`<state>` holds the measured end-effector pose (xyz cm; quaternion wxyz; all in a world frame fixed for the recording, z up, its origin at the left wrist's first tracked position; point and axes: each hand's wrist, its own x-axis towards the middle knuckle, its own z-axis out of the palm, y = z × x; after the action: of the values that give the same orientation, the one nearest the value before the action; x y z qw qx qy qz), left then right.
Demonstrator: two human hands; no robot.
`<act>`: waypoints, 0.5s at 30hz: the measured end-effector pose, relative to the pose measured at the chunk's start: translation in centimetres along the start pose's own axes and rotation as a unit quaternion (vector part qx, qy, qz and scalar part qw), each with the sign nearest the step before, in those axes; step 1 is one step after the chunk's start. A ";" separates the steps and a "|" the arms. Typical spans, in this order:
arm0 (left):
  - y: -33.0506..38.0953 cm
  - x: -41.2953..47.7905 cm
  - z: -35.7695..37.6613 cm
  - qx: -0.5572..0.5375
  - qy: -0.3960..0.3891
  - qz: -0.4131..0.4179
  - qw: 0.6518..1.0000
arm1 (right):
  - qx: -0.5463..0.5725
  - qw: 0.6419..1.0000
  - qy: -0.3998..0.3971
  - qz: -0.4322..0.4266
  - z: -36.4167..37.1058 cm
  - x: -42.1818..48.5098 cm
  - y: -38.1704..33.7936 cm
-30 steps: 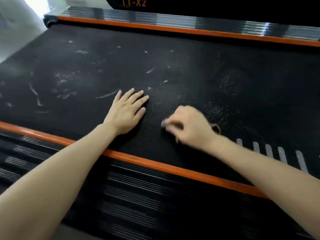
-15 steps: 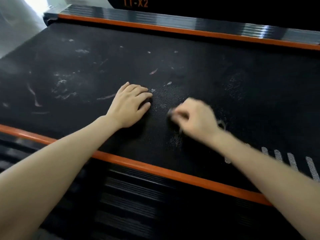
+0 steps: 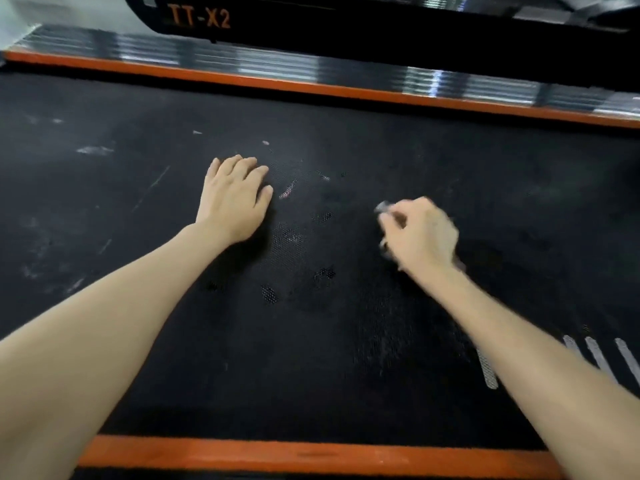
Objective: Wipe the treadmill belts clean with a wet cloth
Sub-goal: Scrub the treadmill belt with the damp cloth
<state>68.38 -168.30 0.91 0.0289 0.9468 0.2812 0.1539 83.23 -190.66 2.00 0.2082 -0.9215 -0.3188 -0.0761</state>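
The black textured treadmill belt (image 3: 311, 341) fills the view, marked with pale scuffs and dust streaks, mostly on its left half. My left hand (image 3: 233, 199) rests flat on the belt, palm down, fingers together. To its right my right hand (image 3: 420, 233) is closed around a small dark cloth (image 3: 382, 206), pressed against the belt. Only a grey bit of the cloth shows past my fingers; the rest is hidden under the hand, which is blurred by motion.
Orange strips (image 3: 311, 457) border the belt at its near and far sides. A ribbed metallic side rail (image 3: 311, 65) runs beyond the far strip, under a black housing marked TT-X2 (image 3: 200, 17). Grey stripe markings (image 3: 595, 358) lie on the belt at lower right.
My right hand has moved with the cloth farther from me and to the right across the belt. The view has shifted left and forward; my left hand stays flat, fingers now closer together.
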 end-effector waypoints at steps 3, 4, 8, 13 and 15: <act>-0.5 1.5 0.2 -0.010 -0.010 0.011 1.000 | 0.069 0.971 -0.066 -0.220 -0.4 -7.8 -4.0; -0.8 2.1 0.1 -0.008 -0.013 0.019 1.000 | 0.088 0.953 -0.090 -0.275 -0.8 -9.1 -4.1; -1.8 3.9 0.1 0.000 -0.035 0.040 0.999 | 0.013 0.968 -0.033 -0.248 -1.0 -2.9 0.1; -3.0 5.4 1.1 0.004 -0.062 0.073 0.995 | -0.086 0.987 0.048 0.130 0.8 7.2 6.0; -2.6 6.0 1.5 -0.007 -0.081 0.081 0.993 | -0.099 0.983 0.050 0.146 1.1 7.4 5.2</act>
<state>72.26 -162.80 0.78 0.0458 0.9755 0.1994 0.0806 92.24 -189.76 1.27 0.1401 -0.9693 -0.1608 -0.1221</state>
